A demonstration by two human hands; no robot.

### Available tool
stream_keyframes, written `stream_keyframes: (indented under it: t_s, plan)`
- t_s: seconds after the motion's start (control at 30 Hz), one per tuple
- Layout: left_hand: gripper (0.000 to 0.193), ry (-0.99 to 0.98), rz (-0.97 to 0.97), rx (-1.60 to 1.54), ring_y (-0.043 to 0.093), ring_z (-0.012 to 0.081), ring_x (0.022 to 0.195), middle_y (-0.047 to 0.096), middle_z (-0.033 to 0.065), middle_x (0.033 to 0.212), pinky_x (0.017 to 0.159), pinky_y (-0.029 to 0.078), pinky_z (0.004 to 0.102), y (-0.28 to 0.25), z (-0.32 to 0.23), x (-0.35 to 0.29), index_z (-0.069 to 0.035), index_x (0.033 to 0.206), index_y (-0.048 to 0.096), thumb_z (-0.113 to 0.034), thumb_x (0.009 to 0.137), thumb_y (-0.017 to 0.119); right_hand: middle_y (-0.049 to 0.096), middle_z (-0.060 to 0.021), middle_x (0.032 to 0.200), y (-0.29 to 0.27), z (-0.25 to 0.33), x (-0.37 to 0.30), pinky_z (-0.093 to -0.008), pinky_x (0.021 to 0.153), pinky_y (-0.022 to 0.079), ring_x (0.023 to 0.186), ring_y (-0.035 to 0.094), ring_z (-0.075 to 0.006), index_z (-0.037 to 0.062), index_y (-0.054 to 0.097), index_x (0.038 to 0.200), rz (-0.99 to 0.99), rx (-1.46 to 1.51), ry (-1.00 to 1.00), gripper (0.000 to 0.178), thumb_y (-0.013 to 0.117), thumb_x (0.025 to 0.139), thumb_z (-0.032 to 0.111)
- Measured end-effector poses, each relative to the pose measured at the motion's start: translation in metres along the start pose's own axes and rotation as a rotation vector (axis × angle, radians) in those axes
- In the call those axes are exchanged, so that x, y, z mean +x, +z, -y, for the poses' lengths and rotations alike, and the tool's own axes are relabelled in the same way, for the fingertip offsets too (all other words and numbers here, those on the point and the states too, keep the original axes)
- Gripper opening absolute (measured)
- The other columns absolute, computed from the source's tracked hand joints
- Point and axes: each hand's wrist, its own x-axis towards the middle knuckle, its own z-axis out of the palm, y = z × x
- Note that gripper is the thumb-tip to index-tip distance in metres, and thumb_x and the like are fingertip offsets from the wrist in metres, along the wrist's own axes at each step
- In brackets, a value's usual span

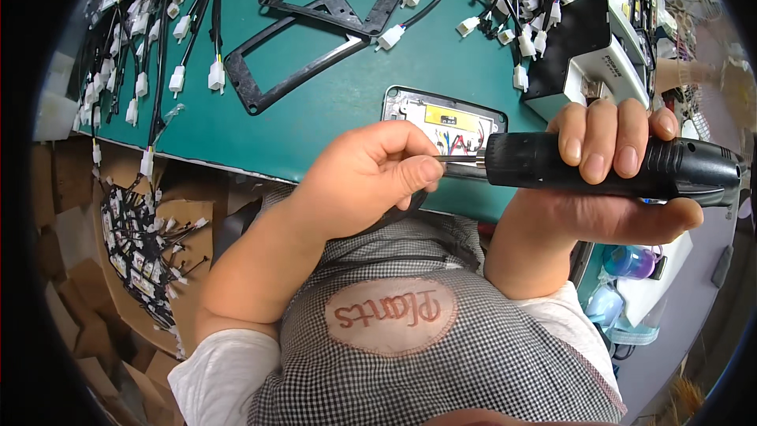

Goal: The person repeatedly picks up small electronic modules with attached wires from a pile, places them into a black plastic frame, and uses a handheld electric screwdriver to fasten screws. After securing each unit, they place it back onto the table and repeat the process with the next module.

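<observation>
My right hand (611, 146) is wrapped round a black electric screwdriver (524, 160), held level with its bit pointing left. The thumb and forefinger of my left hand (378, 173) pinch the end of the screwdriver's thin metal bit (457, 159). Whether a small screw sits between those fingers is hidden. Just beyond and beneath the tool lies an open black housing (498, 120) on the table. Inside it are a white circuit board with a yellow part (451, 116) and several coloured wires. The screwdriver covers the housing's near side.
Two black frames (272, 102) overlap on the green table (331, 95). Wire bundles with white connectors (217, 75) hang over the left edge; more connectors (520, 39) lie at the back right. A black-and-silver box (583, 55) stands right. Cardboard boxes (87, 292) sit lower left.
</observation>
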Motion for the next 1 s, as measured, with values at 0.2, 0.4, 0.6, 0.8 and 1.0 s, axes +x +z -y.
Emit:
stream_keyframes:
  t_s: [0.2, 0.4, 0.6, 0.8, 1.0]
  plan:
    - [0.019, 0.190, -0.051, -0.005, 0.049, 0.0055, 0.059, 0.059, 0.0046, 0.076, 0.052, 0.040, 0.0179, 0.015, 0.010, -0.005, -0.002, 0.091, 0.058, -0.020, 0.096, 0.059, 0.054, -0.0005, 0.079, 0.002, 0.004, -0.005, -0.0299, 0.063, 0.045, 0.065, 0.054, -0.0135, 0.0037, 0.052, 0.111, -0.052, 0.101, 0.041, 0.061, 0.074, 0.077, 0.049]
    - [0.024, 0.065, 0.022, -0.102, 0.050, 0.0060, 0.060, 0.060, 0.0038, 0.078, 0.054, 0.042, 0.0204, 0.012, 0.012, -0.011, 0.000, 0.093, 0.062, -0.024, 0.096, 0.058, 0.054, -0.0008, 0.079, 0.000, 0.004, -0.005, -0.0306, 0.062, 0.044, 0.064, 0.054, -0.0131, 0.0028, 0.052, 0.111, -0.038, 0.145, 0.088, 0.061, 0.075, 0.077, 0.048]
    - [0.030, 0.452, -0.252, 0.592, 0.059, 0.0158, 0.085, 0.063, 0.0134, 0.110, 0.076, 0.049, 0.0275, -0.001, -0.007, -0.011, 0.003, 0.115, 0.064, -0.010, 0.088, 0.061, 0.055, -0.0029, 0.084, -0.005, -0.002, -0.009, -0.0325, 0.064, 0.044, 0.068, 0.055, -0.0153, 0.0033, 0.051, 0.118, 0.093, 0.037, 0.096, 0.068, 0.070, 0.079, 0.056]
    - [0.041, 0.600, -0.268, 1.403, 0.054, 0.0332, 0.116, 0.058, 0.0144, 0.125, 0.098, 0.044, 0.0416, -0.021, -0.015, -0.002, -0.009, 0.115, 0.066, -0.013, 0.074, 0.072, 0.056, -0.0079, 0.088, -0.015, -0.024, -0.008, -0.0362, 0.064, 0.047, 0.068, 0.057, -0.0209, 0.0039, 0.048, 0.126, 0.282, -0.094, 0.006, 0.077, 0.060, 0.082, 0.066]
    - [0.043, 0.531, -0.272, 1.392, 0.048, 0.0334, 0.125, 0.056, 0.0113, 0.128, 0.106, 0.035, 0.0470, -0.026, 0.010, 0.016, -0.012, 0.107, 0.066, -0.023, 0.067, 0.078, 0.056, -0.0113, 0.085, -0.013, -0.049, -0.021, -0.0384, 0.062, 0.050, 0.066, 0.058, -0.0236, 0.0029, 0.045, 0.125, 0.244, -0.176, -0.018, 0.076, 0.061, 0.082, 0.064]
